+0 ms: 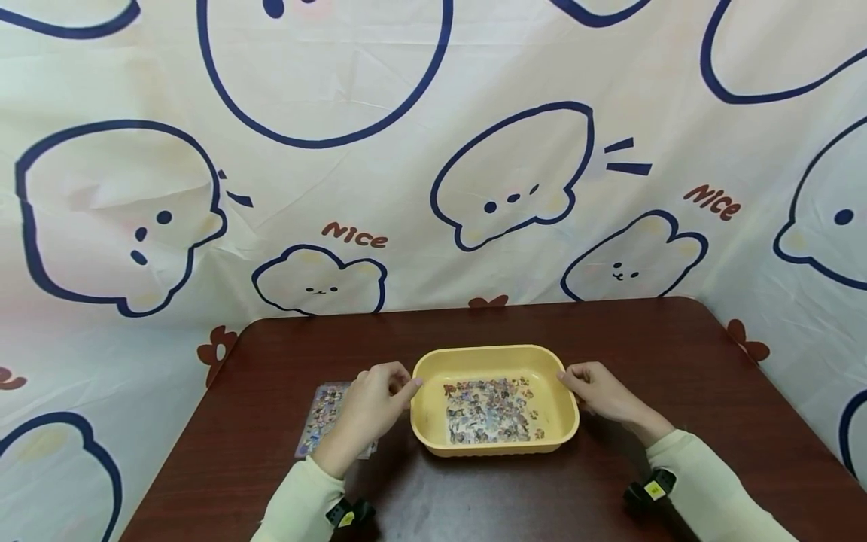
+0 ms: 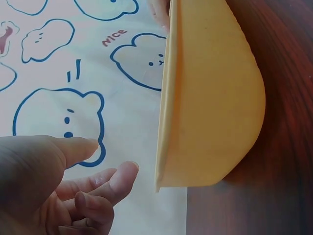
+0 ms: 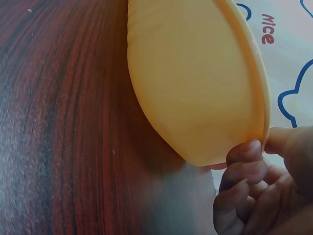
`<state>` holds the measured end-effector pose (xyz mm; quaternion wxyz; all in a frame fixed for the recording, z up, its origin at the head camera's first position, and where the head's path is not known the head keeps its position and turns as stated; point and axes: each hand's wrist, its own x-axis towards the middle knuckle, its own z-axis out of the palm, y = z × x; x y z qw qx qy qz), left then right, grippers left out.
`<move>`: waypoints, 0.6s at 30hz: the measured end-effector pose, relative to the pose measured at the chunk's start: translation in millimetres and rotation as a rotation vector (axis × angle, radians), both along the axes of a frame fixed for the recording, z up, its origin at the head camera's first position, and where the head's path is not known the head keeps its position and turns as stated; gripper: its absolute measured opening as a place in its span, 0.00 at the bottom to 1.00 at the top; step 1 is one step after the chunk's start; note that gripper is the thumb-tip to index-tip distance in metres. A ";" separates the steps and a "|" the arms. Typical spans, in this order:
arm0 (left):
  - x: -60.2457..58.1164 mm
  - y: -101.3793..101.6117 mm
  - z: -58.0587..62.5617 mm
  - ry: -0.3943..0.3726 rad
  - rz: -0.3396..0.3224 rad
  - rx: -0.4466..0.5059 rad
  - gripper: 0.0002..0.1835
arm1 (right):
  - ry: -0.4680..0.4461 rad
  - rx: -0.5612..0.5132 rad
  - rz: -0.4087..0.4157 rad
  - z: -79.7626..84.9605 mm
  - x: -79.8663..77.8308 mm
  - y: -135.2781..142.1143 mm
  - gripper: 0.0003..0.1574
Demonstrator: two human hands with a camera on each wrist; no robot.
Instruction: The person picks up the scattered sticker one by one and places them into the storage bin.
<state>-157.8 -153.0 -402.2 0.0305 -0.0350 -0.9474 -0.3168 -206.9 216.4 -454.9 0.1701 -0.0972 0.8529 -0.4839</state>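
A yellow plastic basin (image 1: pixel 428 436) stands on the dark wooden table, with many small jigsaw puzzle pieces (image 1: pixel 489 410) spread over its bottom. At its right end my right hand (image 1: pixel 603 390) pinches the rim, thumb on top and curled fingers below, as the right wrist view shows. My left hand (image 1: pixel 371 403) is beside the left end of the basin. In the left wrist view its thumb and loosely bent fingers (image 2: pixel 128 171) are apart from the basin wall (image 2: pixel 215 93), with nothing between them.
Partly hidden behind the left hand, a flat printed picture sheet (image 1: pixel 317 418) lies on the table (image 1: pixel 474 497). A white cloth (image 1: pixel 406 188) with blue cartoon outlines hangs behind and at both sides of the table. Each wrist carries a small black camera (image 1: pixel 649 493).
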 end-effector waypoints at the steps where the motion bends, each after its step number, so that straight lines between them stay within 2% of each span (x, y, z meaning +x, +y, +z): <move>1: 0.0 -0.6 0.5 -0.005 0.002 0.004 0.11 | 0.003 0.002 0.007 0.2 -0.1 0.0 0.24; 18: 1.7 -13.4 1.8 -0.023 0.041 0.021 0.12 | -0.008 -0.005 0.003 1.2 -0.5 -0.5 0.24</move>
